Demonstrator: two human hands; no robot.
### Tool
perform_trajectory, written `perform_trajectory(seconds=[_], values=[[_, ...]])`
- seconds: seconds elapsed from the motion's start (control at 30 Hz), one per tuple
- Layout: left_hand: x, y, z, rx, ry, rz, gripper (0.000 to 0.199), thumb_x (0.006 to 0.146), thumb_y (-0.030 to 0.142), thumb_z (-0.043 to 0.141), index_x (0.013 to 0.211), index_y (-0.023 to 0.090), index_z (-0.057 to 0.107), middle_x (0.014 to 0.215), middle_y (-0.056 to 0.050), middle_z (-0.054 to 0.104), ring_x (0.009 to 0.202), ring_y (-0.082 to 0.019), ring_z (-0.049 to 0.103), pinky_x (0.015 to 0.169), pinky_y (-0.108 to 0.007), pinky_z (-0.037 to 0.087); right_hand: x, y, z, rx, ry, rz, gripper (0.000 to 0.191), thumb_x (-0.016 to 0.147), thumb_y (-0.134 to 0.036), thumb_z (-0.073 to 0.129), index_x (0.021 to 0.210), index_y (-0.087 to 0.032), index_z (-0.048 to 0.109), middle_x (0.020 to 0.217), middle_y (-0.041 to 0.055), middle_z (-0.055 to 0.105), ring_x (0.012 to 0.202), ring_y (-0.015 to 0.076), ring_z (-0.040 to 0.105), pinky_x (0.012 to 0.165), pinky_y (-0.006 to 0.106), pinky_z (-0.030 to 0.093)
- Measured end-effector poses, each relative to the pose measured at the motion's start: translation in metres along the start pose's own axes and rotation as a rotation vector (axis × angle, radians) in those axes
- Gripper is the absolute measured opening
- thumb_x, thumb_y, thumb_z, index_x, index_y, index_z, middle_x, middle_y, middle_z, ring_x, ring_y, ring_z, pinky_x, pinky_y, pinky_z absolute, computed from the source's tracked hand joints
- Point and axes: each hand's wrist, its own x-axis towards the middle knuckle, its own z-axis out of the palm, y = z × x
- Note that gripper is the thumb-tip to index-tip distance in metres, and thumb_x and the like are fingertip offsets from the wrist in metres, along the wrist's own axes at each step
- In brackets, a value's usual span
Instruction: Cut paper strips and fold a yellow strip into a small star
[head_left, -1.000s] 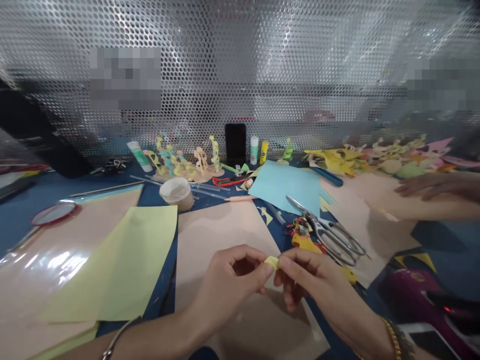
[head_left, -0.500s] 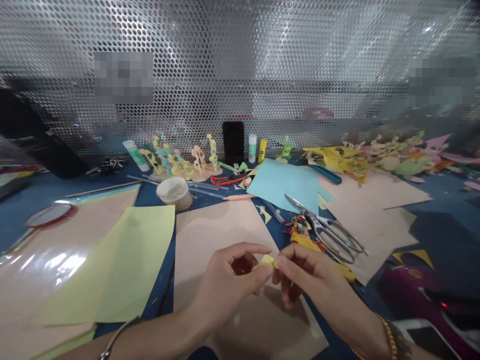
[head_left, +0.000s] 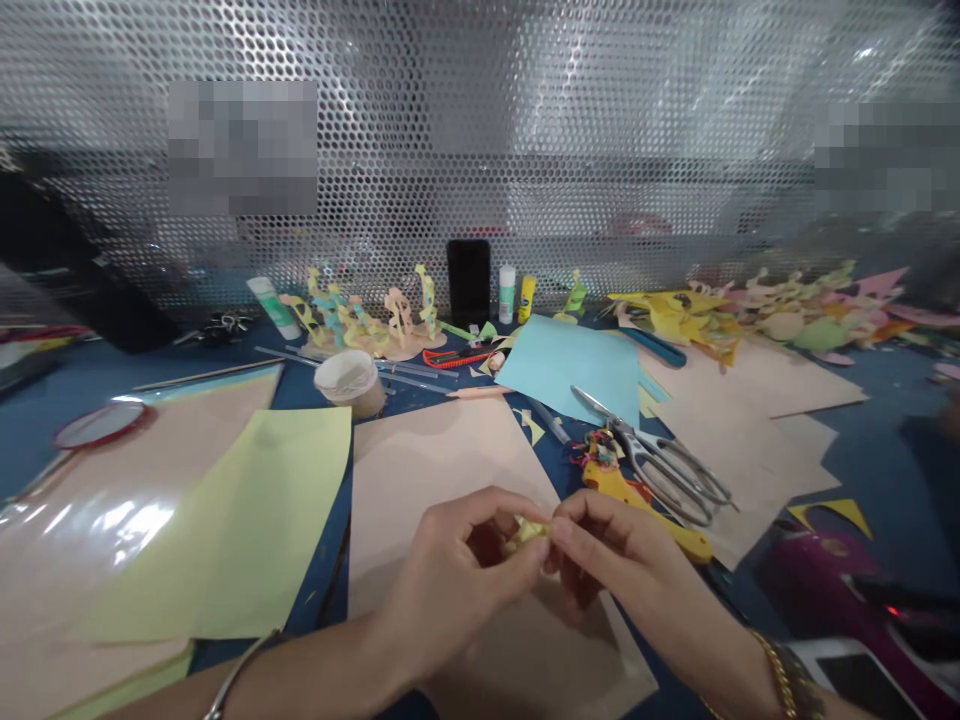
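Between the fingertips of both hands is a small piece of yellow paper [head_left: 529, 530], partly covered by the fingers. My left hand [head_left: 472, 560] pinches it between thumb and forefinger. From the other side, my right hand [head_left: 619, 550] closes thumb and index finger on its right end. Both hands hover above a pale pink sheet of paper [head_left: 427, 460], casting a shadow on it. Scissors [head_left: 660, 455] with silver handles lie beyond my right hand, beside a yellow-handled tool [head_left: 645, 510].
A light blue sheet [head_left: 570, 365] lies behind the scissors. On the left are a yellow sheet [head_left: 247, 520] and a roll of white tape [head_left: 349, 382]. Paper figures on a base [head_left: 375, 340], a phone [head_left: 469, 282] and glue sticks [head_left: 507, 293] stand along the perforated metal panel [head_left: 480, 120].
The fingers have drawn closer around the yellow paper, and less of it shows now. The view has shifted slightly; the things on the table stay where they were.
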Motion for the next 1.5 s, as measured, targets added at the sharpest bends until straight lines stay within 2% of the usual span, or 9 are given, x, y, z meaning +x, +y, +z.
perform_trajectory(seconds=[0.1,0.27,0.47,0.57,0.73,0.97,1.13,1.23,1.5], values=[[-0.0006,0.0001,-0.0005,-0.087,-0.059,-0.048,0.013,0.08,0.029,0.064,0.09,0.024,0.069,0.07,0.004,0.061,0.047,-0.006,0.053,0.043,-0.016,0.045,0.0,-0.0017,-0.0006,0.003,0.016,-0.011,0.04,0.082,-0.055,0.057,0.074,-0.016,0.053,0.056,-0.0038,0.054,0.046,0.0062,0.051,0.047,0.018,0.044],[0.0002,0.0024,-0.0038,-0.229,-0.155,-0.113,0.017,0.083,0.03,0.061,0.099,0.025,0.069,0.081,0.002,0.066,0.043,-0.005,0.059,0.037,-0.013,0.041,0.0009,-0.0039,-0.0027,0.013,0.039,-0.041,0.039,0.081,-0.054,0.059,0.075,-0.016,0.053,0.063,-0.0039,0.054,0.047,0.0056,0.053,0.046,0.017,0.044],[0.0048,0.0048,-0.0057,-0.373,-0.156,-0.136,0.022,0.078,0.022,0.069,0.1,0.022,0.069,0.072,0.002,0.069,0.064,-0.011,0.068,0.062,-0.02,0.055,0.0018,-0.0025,-0.0042,0.023,0.04,-0.059,0.036,0.083,-0.051,0.058,0.076,-0.016,0.054,0.064,-0.0032,0.055,0.048,0.0053,0.051,0.046,0.017,0.044],[0.0061,0.0056,-0.0054,-0.39,-0.153,-0.188,0.015,0.077,0.023,0.07,0.092,0.02,0.071,0.074,0.001,0.071,0.066,-0.011,0.069,0.064,-0.021,0.056,0.0016,-0.003,-0.0039,0.023,0.045,-0.06,0.035,0.084,-0.049,0.058,0.074,-0.016,0.054,0.063,-0.003,0.055,0.049,0.0052,0.051,0.047,0.017,0.044],[0.0055,0.007,-0.0049,-0.392,-0.123,-0.241,0.009,0.075,0.026,0.072,0.075,0.017,0.072,0.068,0.001,0.071,0.062,-0.011,0.068,0.06,-0.019,0.055,0.0013,-0.0041,-0.0029,0.012,0.048,-0.046,0.037,0.082,-0.053,0.059,0.074,-0.017,0.053,0.064,-0.0025,0.056,0.048,0.006,0.052,0.047,0.018,0.044],[0.0059,0.0091,-0.0014,-0.382,-0.049,-0.194,0.006,0.075,0.022,0.07,0.077,0.017,0.073,0.062,0.003,0.068,0.053,-0.008,0.064,0.054,-0.017,0.053,0.0,-0.003,-0.002,-0.007,0.02,-0.017,0.037,0.081,-0.054,0.059,0.08,-0.017,0.052,0.066,-0.0038,0.055,0.046,0.0047,0.051,0.045,0.018,0.043],[0.0062,0.0052,-0.001,-0.368,-0.068,-0.152,0.011,0.076,0.021,0.069,0.086,0.018,0.073,0.067,0.002,0.07,0.062,-0.01,0.065,0.062,-0.019,0.054,0.0003,-0.0019,-0.0027,-0.006,0.032,-0.02,0.037,0.082,-0.052,0.058,0.075,-0.017,0.052,0.062,-0.004,0.054,0.045,0.0046,0.05,0.044,0.018,0.042],[0.0065,0.0024,-0.0019,-0.365,-0.045,-0.167,0.021,0.074,0.021,0.072,0.094,0.018,0.067,0.07,0.001,0.071,0.065,-0.013,0.067,0.065,-0.024,0.055,0.001,-0.0018,-0.0025,0.076,0.028,-0.018,0.036,0.081,-0.051,0.061,0.074,-0.016,0.052,0.062,-0.0035,0.056,0.044,0.0052,0.05,0.044,0.018,0.043],[0.0046,0.0028,-0.001,-0.227,0.004,-0.062,0.013,0.076,0.024,0.071,0.087,0.019,0.067,0.076,-0.001,0.073,0.07,-0.015,0.068,0.068,-0.025,0.055,0.0015,-0.0006,-0.0005,0.334,0.008,0.129,0.034,0.079,-0.047,0.065,0.07,-0.016,0.053,0.061,-0.0034,0.056,0.041,0.004,0.048,0.039,0.015,0.041]])
